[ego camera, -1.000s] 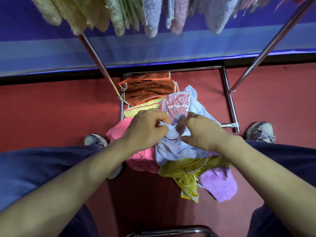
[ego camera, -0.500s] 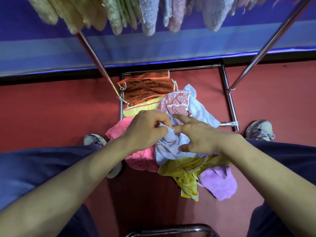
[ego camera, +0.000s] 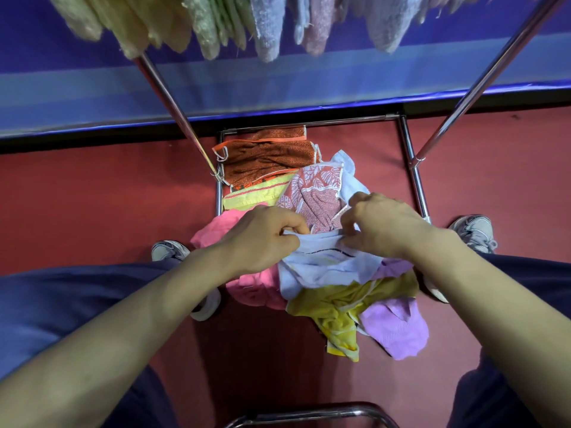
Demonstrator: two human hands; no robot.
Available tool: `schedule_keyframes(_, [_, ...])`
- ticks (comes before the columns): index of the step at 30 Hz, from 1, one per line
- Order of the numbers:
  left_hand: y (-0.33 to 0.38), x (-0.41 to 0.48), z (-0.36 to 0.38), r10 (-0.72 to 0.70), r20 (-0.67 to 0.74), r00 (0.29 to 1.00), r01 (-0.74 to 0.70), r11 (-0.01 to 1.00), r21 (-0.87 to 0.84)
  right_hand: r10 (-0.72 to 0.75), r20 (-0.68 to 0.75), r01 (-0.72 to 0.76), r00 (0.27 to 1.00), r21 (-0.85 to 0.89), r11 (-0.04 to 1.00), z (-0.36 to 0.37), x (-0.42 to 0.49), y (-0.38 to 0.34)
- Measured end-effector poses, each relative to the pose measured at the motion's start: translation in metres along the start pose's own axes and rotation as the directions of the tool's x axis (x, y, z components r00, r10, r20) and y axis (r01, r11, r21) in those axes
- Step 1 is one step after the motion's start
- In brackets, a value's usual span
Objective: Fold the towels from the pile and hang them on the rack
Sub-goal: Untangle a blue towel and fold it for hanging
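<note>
While the pile point(ego camera: 312, 208) spills over the near side of the rack's floor frame point(ego camera: 417, 186), the left hand point(ego camera: 265, 239) pinches the upper edge of a pale blue towel point(ego camera: 327, 267) between thumb and curled fingers. The right hand point(ego camera: 383, 227) pinches the same edge just beside it, fingers curled close. That towel lies on top of the pile. A pink towel point(ego camera: 256, 285) sits at the frame's near left corner. A yellow towel point(ego camera: 340, 310) and a lilac towel point(ego camera: 398, 332) lie nearer than the frame, and a brown towel point(ego camera: 268, 162) lies inside it. Hung towels point(ego camera: 265, 32) dangle above its far side.
</note>
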State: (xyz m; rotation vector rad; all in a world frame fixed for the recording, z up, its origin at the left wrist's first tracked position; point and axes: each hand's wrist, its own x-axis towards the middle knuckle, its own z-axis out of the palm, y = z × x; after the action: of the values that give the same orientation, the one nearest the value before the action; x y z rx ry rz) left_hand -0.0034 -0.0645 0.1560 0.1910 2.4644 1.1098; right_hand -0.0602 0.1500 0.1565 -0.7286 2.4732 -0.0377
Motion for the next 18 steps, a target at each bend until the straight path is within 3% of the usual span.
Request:
schedule_keyframes(13, [0.003, 0.000, -0.007, 0.036, -0.035, 0.999, -0.036, 0.999, -0.004, -0.063, 0.076, 0.048, 0.995, 0.193, 0.980, 0.020, 0.004, 0.007])
schedule_keyframes(18, [0.000, 0.001, -0.013, 0.075, -0.100, 0.992, -0.057, 0.983, 0.174, -0.005, -0.043, 0.016, 0.999, 0.251, 0.968, 0.013, 0.005, 0.016])
